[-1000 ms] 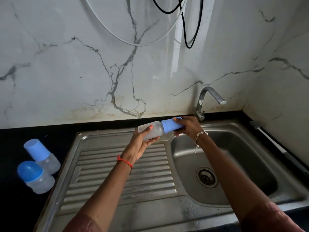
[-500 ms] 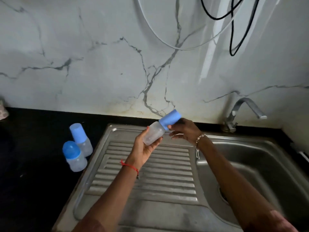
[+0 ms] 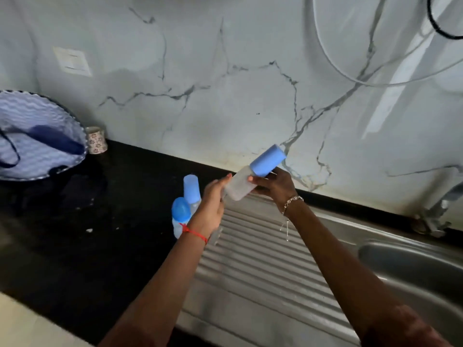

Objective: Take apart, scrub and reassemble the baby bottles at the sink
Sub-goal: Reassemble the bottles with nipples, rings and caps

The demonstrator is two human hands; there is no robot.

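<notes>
- Marbled grey-veined wall [image 3: 225,83] fills the upper half of the frame. Below it a black counter [image 3: 100,234] runs across the left, and a steel drainboard [image 3: 263,259] leads to the sink basin [image 3: 413,266] at the right edge.
- At frame centre a frosted baby bottle [image 3: 239,187] is held in the air over the seam between counter and drainboard. It is tilted, and its blue cap [image 3: 268,160] points to the upper right.
- The left hand [image 3: 213,199] holds the bottle's base end with curled fingers. The right hand [image 3: 275,185] grips it just under the cap, thumb on the near side.
- Two more bottles stand on the counter just left of the left hand, partly hidden by it. One wears a tall cap [image 3: 191,186], the other a domed cap [image 3: 180,211].
- The tap [image 3: 436,211] sits at the far right, well apart from the hands. A patterned bag [image 3: 37,136] and a small cup [image 3: 96,140] are at the far left.
- The held bottle is whole and capped, away from the basin and close to the capped pair. I judge it is a finished bottle on its way to join them, though uncapping cannot be ruled out.
- Setting it down calls for righting it base-down. It then needs a free spot beside the pair, placed without nudging them over.
</notes>
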